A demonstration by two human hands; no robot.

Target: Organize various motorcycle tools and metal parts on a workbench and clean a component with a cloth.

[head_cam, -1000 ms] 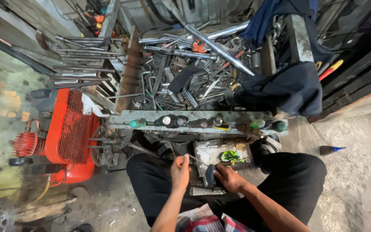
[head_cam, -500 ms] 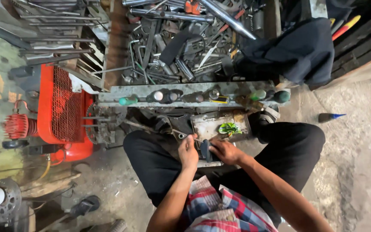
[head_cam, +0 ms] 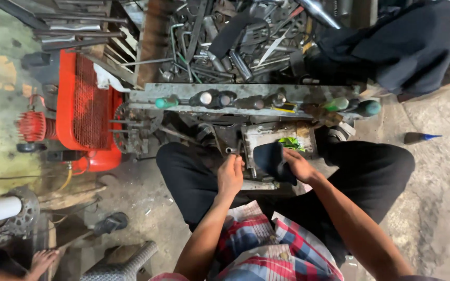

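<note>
I sit with black-trousered knees apart over a greasy metal part (head_cam: pixel 266 136) on the floor. My left hand (head_cam: pixel 230 174) is closed around a small metal piece (head_cam: pixel 232 151) at the part's left edge. My right hand (head_cam: pixel 299 165) grips a dark cloth (head_cam: pixel 273 158) that is pressed on the part's near side. A green scrap (head_cam: pixel 289 142) lies on the part just beyond the cloth.
A steel rail (head_cam: pixel 246 99) with screwdriver handles crosses ahead, with a pile of wrenches and rods (head_cam: pixel 225 41) behind it. A red compressor (head_cam: pixel 82 109) stands at left, dark clothing (head_cam: pixel 391 47) at upper right, a blue-tipped tool (head_cam: pixel 420 137) on the concrete, another person's foot (head_cam: pixel 42 260) at lower left.
The view has dropped and drawn closer to my lap. My right hand now has the dark cloth bunched over the part, and my left hand stays at the part's left edge.
</note>
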